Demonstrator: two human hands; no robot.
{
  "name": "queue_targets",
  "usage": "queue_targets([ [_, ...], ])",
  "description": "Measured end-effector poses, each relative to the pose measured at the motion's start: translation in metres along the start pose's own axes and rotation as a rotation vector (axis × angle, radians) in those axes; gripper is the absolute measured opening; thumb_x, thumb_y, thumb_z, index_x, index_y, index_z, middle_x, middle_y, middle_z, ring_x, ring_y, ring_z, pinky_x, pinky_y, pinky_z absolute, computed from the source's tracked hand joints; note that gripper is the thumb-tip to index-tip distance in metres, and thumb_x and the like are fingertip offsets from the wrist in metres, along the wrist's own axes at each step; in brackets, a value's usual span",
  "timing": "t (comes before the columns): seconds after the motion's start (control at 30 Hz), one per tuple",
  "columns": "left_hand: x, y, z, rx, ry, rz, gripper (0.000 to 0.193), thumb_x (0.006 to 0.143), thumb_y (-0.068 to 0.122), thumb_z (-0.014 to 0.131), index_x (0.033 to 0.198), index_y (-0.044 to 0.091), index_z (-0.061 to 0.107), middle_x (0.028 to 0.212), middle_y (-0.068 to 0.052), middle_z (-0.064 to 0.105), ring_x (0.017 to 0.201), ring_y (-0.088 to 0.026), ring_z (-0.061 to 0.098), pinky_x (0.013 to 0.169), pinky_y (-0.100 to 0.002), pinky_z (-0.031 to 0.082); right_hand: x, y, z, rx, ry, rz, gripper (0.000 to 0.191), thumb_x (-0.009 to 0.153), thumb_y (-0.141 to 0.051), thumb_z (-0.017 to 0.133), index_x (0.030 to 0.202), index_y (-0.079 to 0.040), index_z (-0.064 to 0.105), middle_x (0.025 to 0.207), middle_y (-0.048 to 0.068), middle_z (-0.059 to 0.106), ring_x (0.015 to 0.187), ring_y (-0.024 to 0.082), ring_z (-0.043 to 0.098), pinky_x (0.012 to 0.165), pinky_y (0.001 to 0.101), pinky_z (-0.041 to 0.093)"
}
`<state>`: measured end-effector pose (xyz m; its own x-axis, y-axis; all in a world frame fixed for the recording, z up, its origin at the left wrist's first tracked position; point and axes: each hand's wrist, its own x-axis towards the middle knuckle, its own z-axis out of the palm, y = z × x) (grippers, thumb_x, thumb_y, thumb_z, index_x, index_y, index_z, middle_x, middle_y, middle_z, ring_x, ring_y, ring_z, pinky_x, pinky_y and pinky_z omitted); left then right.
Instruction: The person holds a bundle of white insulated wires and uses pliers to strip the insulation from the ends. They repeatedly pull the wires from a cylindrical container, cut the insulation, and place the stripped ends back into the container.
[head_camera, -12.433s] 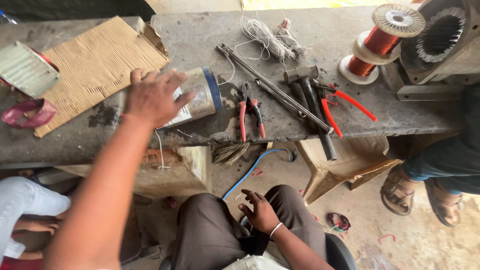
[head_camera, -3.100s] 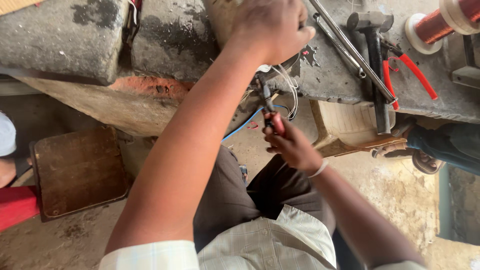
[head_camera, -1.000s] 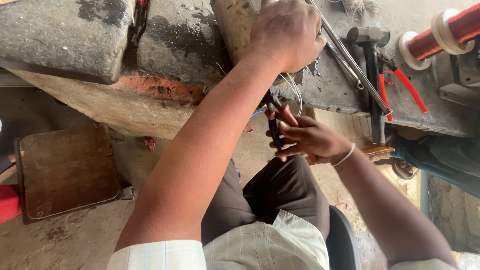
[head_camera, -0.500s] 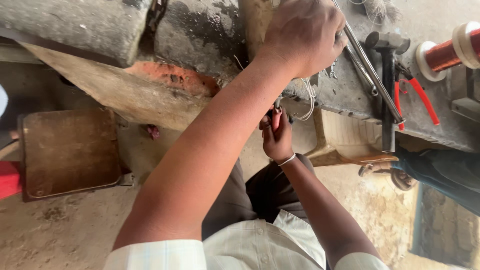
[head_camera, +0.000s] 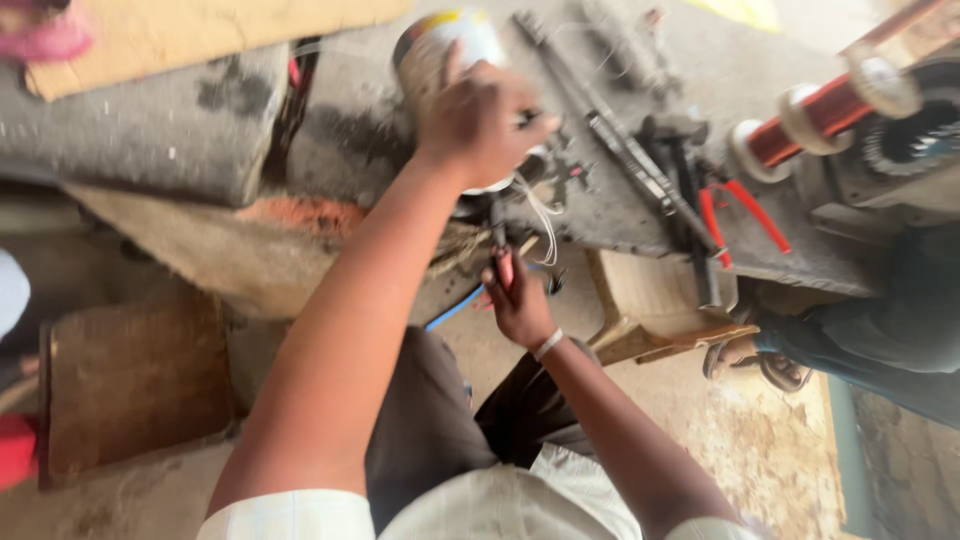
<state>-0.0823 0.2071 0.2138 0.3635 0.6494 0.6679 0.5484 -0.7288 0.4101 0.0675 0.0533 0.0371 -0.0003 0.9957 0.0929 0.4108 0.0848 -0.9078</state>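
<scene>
My left hand (head_camera: 482, 122) grips a white cylindrical can (head_camera: 440, 50) lying on the grey stone bench (head_camera: 180, 120). Just below it, at the bench's front edge, my right hand (head_camera: 520, 300) is shut on red-handled pliers (head_camera: 500, 240), jaws pointing up toward the can. Thin white wire (head_camera: 545, 215) hangs from under the can beside the pliers. The picture is blurred by motion.
Long metal rods (head_camera: 610, 130), a hammer and red-handled cutters (head_camera: 735, 215) lie on the bench to the right. Spools of copper wire (head_camera: 815, 115) and a motor stator (head_camera: 905, 140) sit far right. Another person's sandalled foot (head_camera: 760, 360) is below; cardboard (head_camera: 200, 25) lies top left.
The view has shifted up, showing more of the bench. My right hand has kept the pliers near the bench edge; my left hand stays on the can.
</scene>
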Motion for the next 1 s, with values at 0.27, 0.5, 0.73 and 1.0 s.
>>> queue_targets([
  [0.27,-0.024,0.021,-0.045,0.277,-0.231,0.066,0.052,0.096,0.059,0.063,0.111,0.011,0.076,0.124,-0.014,0.069,0.120,-0.032,0.056,0.105,-0.053,0.037,-0.104,-0.034,-0.082,0.525,-0.257,0.479,0.046,0.100,-0.028,0.054,0.143,-0.013,0.055,0.082,0.000,0.060,0.062,0.010,0.055,0.055,0.0256,0.048],
  [0.5,-0.063,0.046,-0.040,0.945,-0.252,0.259,0.076,0.088,0.041,0.062,0.156,0.014,0.040,0.157,-0.018,0.041,0.138,-0.039,0.048,0.107,-0.059,0.040,-0.023,-0.029,-0.174,-0.245,0.013,0.048,0.062,0.094,-0.024,0.064,0.151,-0.008,0.046,0.109,0.013,0.063,0.091,0.030,0.058,0.076,0.0413,0.049],
  [0.73,-0.062,0.036,-0.014,1.046,-0.233,0.321,0.066,0.096,0.028,0.056,0.158,0.012,0.041,0.156,-0.023,0.044,0.134,-0.047,0.050,0.101,-0.057,0.045,0.067,-0.025,-0.189,-0.836,0.369,-0.038,0.061,0.088,-0.037,0.073,0.140,-0.011,0.055,0.127,0.026,0.062,0.117,0.044,0.058,0.098,0.0537,0.045],
  [1.0,-0.052,0.031,-0.019,0.884,-0.192,0.361,0.053,0.097,0.021,0.054,0.149,0.016,0.048,0.147,-0.019,0.051,0.126,-0.045,0.055,0.093,-0.053,0.052,0.067,0.037,-0.363,-1.062,0.488,0.418,0.075,0.085,-0.065,0.069,0.130,-0.004,0.062,0.127,0.028,0.059,0.118,0.052,0.053,0.094,0.0807,0.036],
])
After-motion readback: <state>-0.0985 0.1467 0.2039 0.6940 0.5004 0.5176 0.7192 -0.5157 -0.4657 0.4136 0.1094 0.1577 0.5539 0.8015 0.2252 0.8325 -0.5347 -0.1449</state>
